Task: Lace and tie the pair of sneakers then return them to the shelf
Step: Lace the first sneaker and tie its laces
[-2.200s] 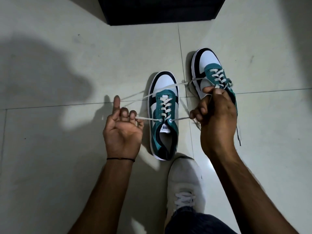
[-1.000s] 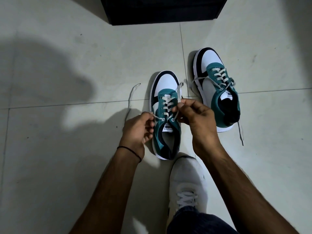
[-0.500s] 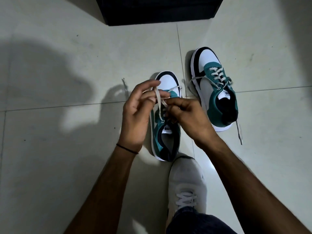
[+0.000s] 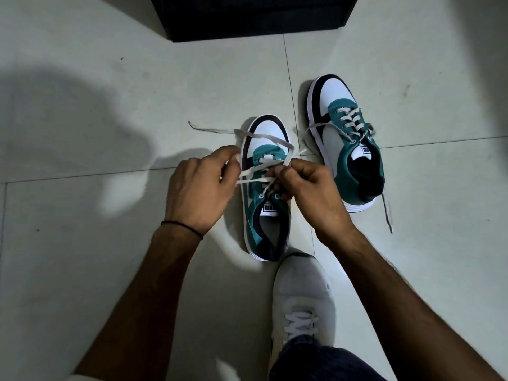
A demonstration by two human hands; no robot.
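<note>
Left hand point(image 4: 199, 189): back turned to the camera, fingers curled inward and pinched on one run of the white lace point(image 4: 270, 140) at the near sneaker's left edge; exact finger contact hidden behind the knuckles. Right hand point(image 4: 310, 192): closed into a loose fist, thumb and forefinger nipping the lace where the two runs cross above the upper eyelets. Near sneaker point(image 4: 265, 188): teal, white and black, upright on the tiled floor point(image 4: 110, 270), toe pointing away, between the two hands; lace threaded through all visible eyelets, ends crossed over the tongue, one long loop arching over the toe cap and a frayed end trailing to the floor on the left. Judged status: lacing complete, knot in progress, bow not yet formed. Far sneaker point(image 4: 347, 141): same pattern, just beside and ahead-right of the first, untouched; laced up the front, but one lace end point(image 4: 387, 213) hangs loose down the right side onto the floor, so judged untied. Dark furniture base point(image 4: 253, 17): top edge of view, well apart from both shoes; possibly the shelf, cannot confirm. Person's own pale shoe point(image 4: 302, 298): planted just behind the near sneaker's heel. Remaining, as judged: finish this bow, tie the second sneaker, carry the pair to the shelf.
</note>
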